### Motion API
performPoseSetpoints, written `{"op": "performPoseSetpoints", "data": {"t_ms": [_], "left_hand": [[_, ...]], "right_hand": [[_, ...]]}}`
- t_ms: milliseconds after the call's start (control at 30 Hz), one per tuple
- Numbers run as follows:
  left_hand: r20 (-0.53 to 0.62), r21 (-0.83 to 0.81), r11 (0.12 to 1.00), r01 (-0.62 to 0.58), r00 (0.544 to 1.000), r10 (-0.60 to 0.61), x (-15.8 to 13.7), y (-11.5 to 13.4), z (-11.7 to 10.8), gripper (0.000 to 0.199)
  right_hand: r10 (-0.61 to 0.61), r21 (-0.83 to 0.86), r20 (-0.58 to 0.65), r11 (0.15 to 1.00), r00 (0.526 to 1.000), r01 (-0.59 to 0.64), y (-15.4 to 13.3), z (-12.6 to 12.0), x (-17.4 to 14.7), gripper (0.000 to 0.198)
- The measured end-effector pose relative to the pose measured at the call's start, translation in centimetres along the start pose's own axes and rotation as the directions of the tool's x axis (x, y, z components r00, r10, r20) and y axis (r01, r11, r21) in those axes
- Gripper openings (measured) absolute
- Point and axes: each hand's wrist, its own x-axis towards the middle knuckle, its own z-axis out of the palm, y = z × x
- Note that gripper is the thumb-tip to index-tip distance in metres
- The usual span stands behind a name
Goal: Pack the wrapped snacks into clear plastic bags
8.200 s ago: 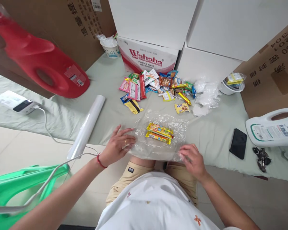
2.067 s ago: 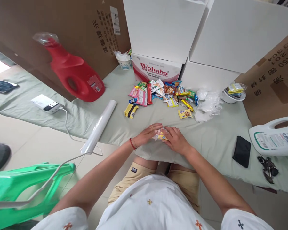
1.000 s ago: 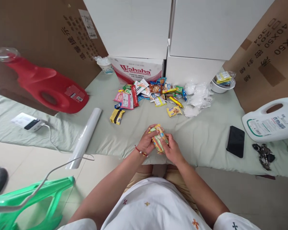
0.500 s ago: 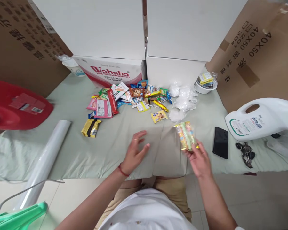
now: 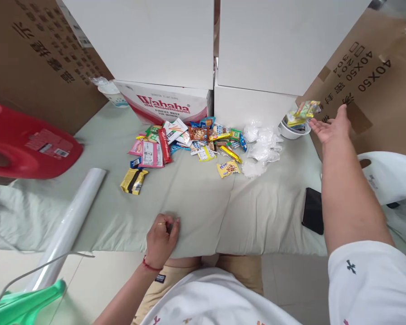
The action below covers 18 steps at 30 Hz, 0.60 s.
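Note:
My right hand (image 5: 333, 128) reaches far right with its fingers stretched out and apart, beside a white bowl (image 5: 294, 134). A yellow-green snack packet (image 5: 307, 109) is over the bowl, just past my fingertips and apart from the palm. Inside the bowl, a yellow packet (image 5: 292, 121) shows partly. My left hand (image 5: 161, 239) rests at the front of the cloth-covered table, fingers curled in with nothing visible in them. A heap of wrapped snacks (image 5: 199, 134) lies at the back. Nearer are a yellow snack packet (image 5: 228, 169) and a yellow-and-black packet (image 5: 134, 181).
Several clear plastic bags (image 5: 264, 144) lie right of the heap. A black phone (image 5: 313, 211) and a white jug (image 5: 389, 176) are partly behind my right arm. A red jug (image 5: 30, 144) and a white roll (image 5: 71, 221) stand left. A Wahaha box (image 5: 165, 104) is behind.
My right hand has moved from the table's front to the bowl and opened from the snack packet, now over the bowl. My left hand has drawn back left and curled its fingers.

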Motion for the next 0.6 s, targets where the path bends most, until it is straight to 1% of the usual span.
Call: {"op": "performPoseSetpoints", "data": {"t_ms": [33,67,100,133,167,233,267,300,333,400,433,467,500,533,567,600], "left_hand": [[0.016,-0.006,0.999,-0.031,0.999,0.031,-0.1,0.0,0.1,0.023],[0.047,-0.02,0.997,-0.069,0.996,0.07,-0.2,-0.1,0.2,0.028],[0.083,-0.041,0.994,-0.106,0.991,0.109,-0.3,-0.2,0.2,0.03],[0.113,-0.065,0.989,-0.131,0.984,0.138,-0.4,-0.3,0.2,0.032],[0.129,-0.084,0.987,-0.139,0.98,0.149,-0.4,-0.3,0.1,0.034],[0.133,-0.097,0.989,-0.114,0.983,0.127,-0.4,-0.1,0.0,0.04],[0.133,-0.095,0.991,-0.095,0.985,0.108,-0.3,0.1,0.0,0.042],[0.136,-0.088,0.993,-0.076,0.987,0.088,-0.3,0.3,0.0,0.044],[0.137,-0.075,0.995,-0.061,0.988,0.071,-0.2,0.5,0.0,0.046],[0.133,-0.047,0.998,-0.048,0.99,0.054,-0.2,0.8,0.0,0.047],[0.127,-0.038,0.998,-0.048,0.99,0.053,-0.2,1.0,0.1,0.047],[0.118,-0.035,0.998,-0.05,0.991,0.054,-0.2,1.0,0.1,0.046],[0.109,-0.036,0.998,-0.05,0.993,0.054,-0.2,1.0,0.2,0.046],[0.099,-0.047,0.998,-0.046,0.994,0.05,-0.3,1.0,0.2,0.046],[0.091,-0.065,0.997,-0.035,0.995,0.041,-0.4,1.1,0.1,0.046],[0.082,-0.091,0.996,-0.019,0.996,0.027,-0.5,1.1,0.0,0.046]], "right_hand": [[0.103,0.031,-0.015,0.994,0.995,-0.102,0.1,0.4,-1.2,0.046],[0.222,0.074,-0.04,0.973,0.974,-0.219,0.4,0.7,-3.3,0.038],[0.238,0.08,-0.054,0.969,0.97,-0.234,0.9,1.1,-5.9,0.027],[0.23,0.071,-0.053,0.972,0.972,-0.226,1.6,1.3,-9.0,0.018],[0.225,0.052,-0.048,0.974,0.973,-0.222,2.4,1.5,-12.3,0.016],[0.205,0.011,-0.035,0.979,0.978,-0.205,3.8,1.7,-18.6,0.02],[0.18,-0.032,-0.01,0.983,0.984,-0.18,4.3,1.7,-21.2,0.022],[0.083,-0.153,0.007,0.985,0.996,-0.081,4.6,1.7,-23.2,0.026],[-0.018,-0.254,-0.007,0.967,1.0,0.015,4.7,1.8,-24.7,0.028],[-0.198,-0.428,-0.023,0.888,0.98,0.169,4.6,2.2,-26.1,0.035],[-0.242,-0.484,-0.021,0.851,0.97,0.202,4.6,2.5,-26.1,0.04],[-0.246,-0.529,0.005,0.822,0.969,0.211,4.6,3.0,-25.9,0.045],[-0.209,-0.57,0.06,0.795,0.976,0.206,4.7,3.5,-25.5,0.049],[-0.15,-0.607,0.124,0.771,0.981,0.194,4.8,3.9,-25.0,0.047],[-0.093,-0.635,0.175,0.751,0.98,0.184,4.9,4.3,-24.6,0.04],[-0.062,-0.644,0.205,0.743,0.977,0.182,4.9,4.6,-24.3,0.031]]}}
